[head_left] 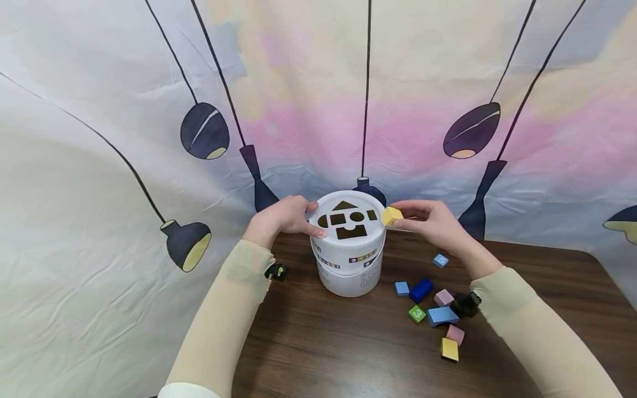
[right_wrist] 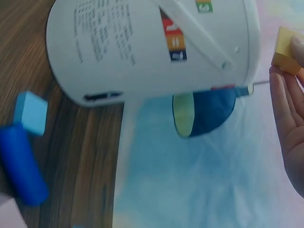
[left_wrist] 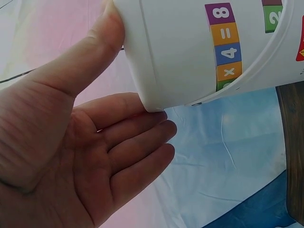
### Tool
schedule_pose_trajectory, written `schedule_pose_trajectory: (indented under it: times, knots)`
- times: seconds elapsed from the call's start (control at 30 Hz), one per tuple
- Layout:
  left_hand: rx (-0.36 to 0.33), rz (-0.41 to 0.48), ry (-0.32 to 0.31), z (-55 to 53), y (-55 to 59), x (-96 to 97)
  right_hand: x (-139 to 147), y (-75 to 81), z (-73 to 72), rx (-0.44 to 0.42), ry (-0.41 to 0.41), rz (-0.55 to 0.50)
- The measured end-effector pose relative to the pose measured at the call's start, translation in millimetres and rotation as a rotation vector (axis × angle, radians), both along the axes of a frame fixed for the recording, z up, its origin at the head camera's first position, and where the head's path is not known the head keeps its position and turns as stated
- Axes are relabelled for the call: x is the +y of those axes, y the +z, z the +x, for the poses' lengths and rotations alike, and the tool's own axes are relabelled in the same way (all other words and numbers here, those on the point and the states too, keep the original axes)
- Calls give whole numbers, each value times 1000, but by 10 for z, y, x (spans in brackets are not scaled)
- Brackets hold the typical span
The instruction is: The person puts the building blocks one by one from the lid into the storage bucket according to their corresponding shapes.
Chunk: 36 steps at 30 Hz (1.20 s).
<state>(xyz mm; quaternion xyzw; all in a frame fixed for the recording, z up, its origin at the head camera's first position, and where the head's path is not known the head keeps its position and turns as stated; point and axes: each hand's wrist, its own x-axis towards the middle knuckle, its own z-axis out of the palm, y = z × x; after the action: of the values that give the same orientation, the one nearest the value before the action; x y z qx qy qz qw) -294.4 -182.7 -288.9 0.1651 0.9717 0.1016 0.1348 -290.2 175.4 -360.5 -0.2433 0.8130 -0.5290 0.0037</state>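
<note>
"Grip first: what does the right hand [head_left: 432, 221] have?"
"A small yellow block [head_left: 391, 216], pinched at the fingertips, just beside the white round lid [head_left: 375, 228] with shaped holes, apart from it."
"The left hand [head_left: 288, 214]?"
"Fingers straight at the lid's edge, thumb on top."
"Further out?"
"White cylindrical bucket [head_left: 348, 282] beneath; loose blue, green, pink and yellow blocks [head_left: 421, 290] on the dark brown wood-grain table [head_left: 298, 342]."

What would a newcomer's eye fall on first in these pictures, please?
Probably the white bucket at the head view's centre, its lid cut with shaped holes, the left hand touching it. Next, the yellow block that the right hand pinches close by. Behind them, a pastel cloth shows big dark lamps.
</note>
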Motion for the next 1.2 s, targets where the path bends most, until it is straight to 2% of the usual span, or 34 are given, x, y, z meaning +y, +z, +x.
schedule_pose_trajectory:
  times: [0.3,0.7,1.0,1.2]
  knots:
    - [-11,25,-10,-6,-13,10,-243,20,-35,-5,41,-56]
    - [-12,19,20,33,2,-27,-611,-5,-110,117,91,-22]
    - [-30,24,25,32,3,-21,-931,64,-214,142,105,81]
    - [-42,25,22,31,11,-7,-1072,125,-274,138,81,172]
